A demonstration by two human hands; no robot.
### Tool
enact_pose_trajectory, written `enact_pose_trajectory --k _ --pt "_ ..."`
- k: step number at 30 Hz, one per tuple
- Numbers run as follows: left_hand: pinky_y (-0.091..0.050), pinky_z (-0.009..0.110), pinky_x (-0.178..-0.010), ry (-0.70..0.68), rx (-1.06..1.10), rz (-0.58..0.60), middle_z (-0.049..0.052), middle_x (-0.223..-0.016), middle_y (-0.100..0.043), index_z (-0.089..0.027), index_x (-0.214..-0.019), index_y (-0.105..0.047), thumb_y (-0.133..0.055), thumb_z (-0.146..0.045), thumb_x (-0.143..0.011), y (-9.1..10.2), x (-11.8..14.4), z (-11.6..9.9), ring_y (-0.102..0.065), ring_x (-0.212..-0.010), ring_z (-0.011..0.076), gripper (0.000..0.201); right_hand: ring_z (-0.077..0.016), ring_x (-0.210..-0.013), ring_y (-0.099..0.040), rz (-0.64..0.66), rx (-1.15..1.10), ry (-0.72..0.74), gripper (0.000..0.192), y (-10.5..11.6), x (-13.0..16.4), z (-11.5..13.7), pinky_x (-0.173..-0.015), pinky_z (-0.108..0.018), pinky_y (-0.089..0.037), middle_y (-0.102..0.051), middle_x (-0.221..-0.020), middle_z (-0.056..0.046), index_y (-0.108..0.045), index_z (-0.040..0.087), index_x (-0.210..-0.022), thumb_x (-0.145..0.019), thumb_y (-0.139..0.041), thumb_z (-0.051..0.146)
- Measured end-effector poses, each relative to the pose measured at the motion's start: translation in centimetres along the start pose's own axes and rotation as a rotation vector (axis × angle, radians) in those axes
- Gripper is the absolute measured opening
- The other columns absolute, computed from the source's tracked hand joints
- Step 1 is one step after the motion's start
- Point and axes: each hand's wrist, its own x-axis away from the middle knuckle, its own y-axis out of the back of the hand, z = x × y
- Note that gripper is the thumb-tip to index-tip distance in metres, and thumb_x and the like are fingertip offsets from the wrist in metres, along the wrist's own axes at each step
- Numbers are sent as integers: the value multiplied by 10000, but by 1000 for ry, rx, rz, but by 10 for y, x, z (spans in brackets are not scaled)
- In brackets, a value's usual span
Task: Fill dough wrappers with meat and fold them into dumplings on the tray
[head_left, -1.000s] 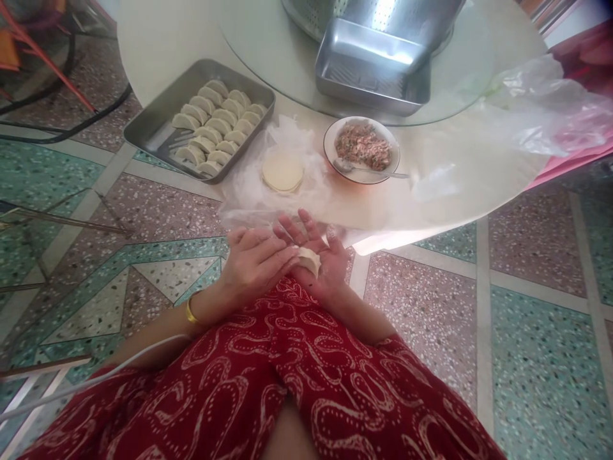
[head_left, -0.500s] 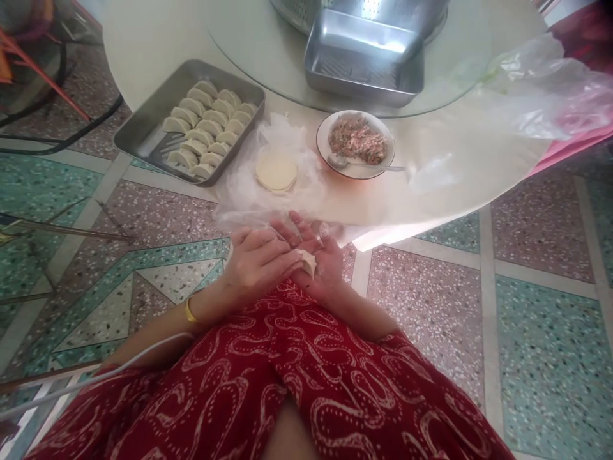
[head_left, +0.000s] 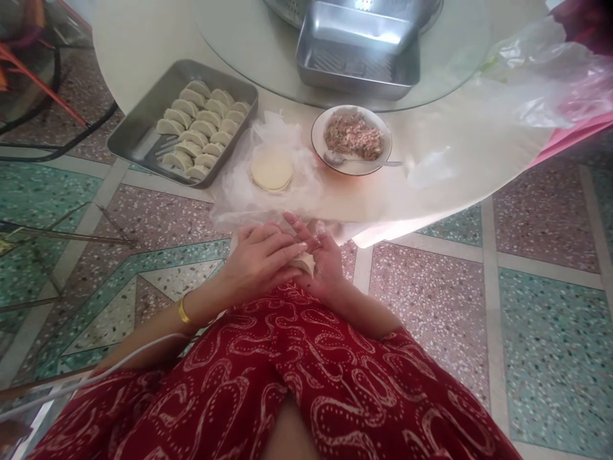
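Pinching a dumpling (head_left: pixel 304 262) shut at frame centre, I'm clasping it between left hand (head_left: pixel 258 262) and right hand (head_left: pixel 325 265) (next: finer edge pleats, probably).

Most of the dumpling (head_left: pixel 305 262) is hidden: the left hand (head_left: pixel 258 262) lies over it and over the palm of the right hand (head_left: pixel 324 265), so only a pale corner of dough shows, and its fold cannot be made out. The colander (head_left: pixel 287 7) at the back of the worktop (head_left: pixel 143 38) is cut off by the top edge. The far end of the empty metal tray (head_left: pixel 357 51) is cut off there too. The plastic bag (head_left: pixel 541 83) runs off the right edge.
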Motion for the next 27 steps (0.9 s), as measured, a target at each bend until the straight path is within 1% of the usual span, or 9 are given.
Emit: enact_pose_trajectory --k 4,7,11,13,17,19,21,23,27 --pt "-440 402 -766 -27 1 -40 -1 -996 -741 -238 -1077 -588 -611 -351 -924 -2 -3 0 -641 -913 218 192 -227 -1051 -641 21 -33 -3 509 -2 0 1 -780 -376 -584 -705 -1176 -32 -640 317 -1152 -760 -559 631" --pt "-454 395 -759 -17 26 -31 -3 -987 -746 -244 -1113 -578 -623 -356 -915 0 -2 0 -644 -902 217 231 -206 -1080 -637 5 -39 -2 454 -5 2 3 -848 -369 -569 -711 -1166 -33 -643 304 -1135 -838 -469 599" --pt "-456 395 -801 -35 50 26 42 -1047 -744 -194 -1175 -569 -635 -340 -909 3 -1 2 -633 -963 228 311 -173 -1082 -646 35 -65 -14 479 -4 4 5 -880 -313 -548 -705 -1179 -23 -626 298 -1180 -921 -322 563" --pt "-449 385 -807 -56 48 42 33 -1048 -745 -204 -1175 -572 -629 -302 -913 4 0 4 -637 -964 220 285 -171 -1052 -655 52 -68 -31 496 -3 4 6 -849 -306 -551 -696 -1195 -31 -601 295 -1211 -930 -294 564" --pt "-437 377 -847 -56 72 72 6 -1090 -734 -255 -1202 -563 -599 -277 -926 4 2 8 -650 -995 213 279 -164 -853 -668 21 -70 -84 525 -4 3 8 -672 -300 -561 -687 -1192 -58 -545 276 -1256 -940 -246 570" --pt "-431 384 -853 -70 75 76 25 -1116 -727 -235 -1209 -561 -584 -290 -934 4 3 10 -646 -1011 224 282 -153 -768 -656 25 -89 -101 528 -5 3 9 -612 -284 -553 -694 -1165 -58 -554 280 -1243 -945 -232 573" --pt "-424 390 -846 -85 62 76 39 -1122 -723 -213 -1185 -572 -571 -290 -940 5 5 11 -642 -1010 232 257 -143 -753 -657 54 -113 -106 519 -6 4 10 -618 -265 -557 -707 -1123 -49 -566 287 -1241 -958 -226 557" --pt "-422 387 -845 -75 66 94 29 -1125 -718 -224 -1168 -578 -548 -282 -947 6 6 12 -639 -1009 231 230 -138 -768 -666 72 -132 -116 505 -5 5 11 -633 -249 -561 -722 -1064 -45 -570 281 -1249 -967 -235 533" --pt "-434 396 -857 -52 103 121 36 -1172 -694 -258 -1234 -542 -560 -343 -935 8 2 10 -630 -1041 247 311 -148 -726 -660 62 -160 -112 479 -4 3 9 -580 -246 -555 -732 -916 -43 -590 248 -1235 -950 -322 525"
